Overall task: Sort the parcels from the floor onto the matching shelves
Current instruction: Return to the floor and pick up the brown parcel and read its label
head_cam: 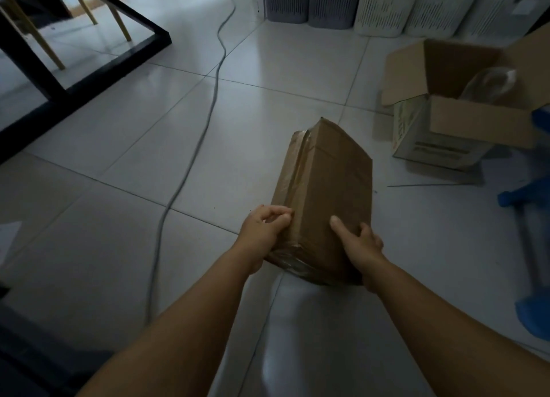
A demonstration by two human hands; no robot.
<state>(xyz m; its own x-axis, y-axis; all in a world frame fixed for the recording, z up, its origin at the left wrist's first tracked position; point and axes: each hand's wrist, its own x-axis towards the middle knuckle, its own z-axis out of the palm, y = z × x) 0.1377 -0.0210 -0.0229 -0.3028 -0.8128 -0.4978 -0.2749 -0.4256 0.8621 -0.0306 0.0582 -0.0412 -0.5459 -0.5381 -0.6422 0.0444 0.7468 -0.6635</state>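
Note:
A brown cardboard parcel (pixel 330 188), sealed with clear tape along its left edge, is held out in front of me above the tiled floor. My left hand (pixel 262 230) grips its near left side with fingers curled on the taped edge. My right hand (pixel 360 242) clasps its near right side, thumb lying on the top face. The parcel's long axis points away from me. No shelves are in view.
An open cardboard box (pixel 446 122) with a clear plastic item inside stands at the right. Slotted plastic baskets (pixel 378 6) line the far wall. A grey cable (pixel 208 122) runs across the floor. A black table frame (pixel 89 69) stands left, a blue stool (pixel 532 206) right.

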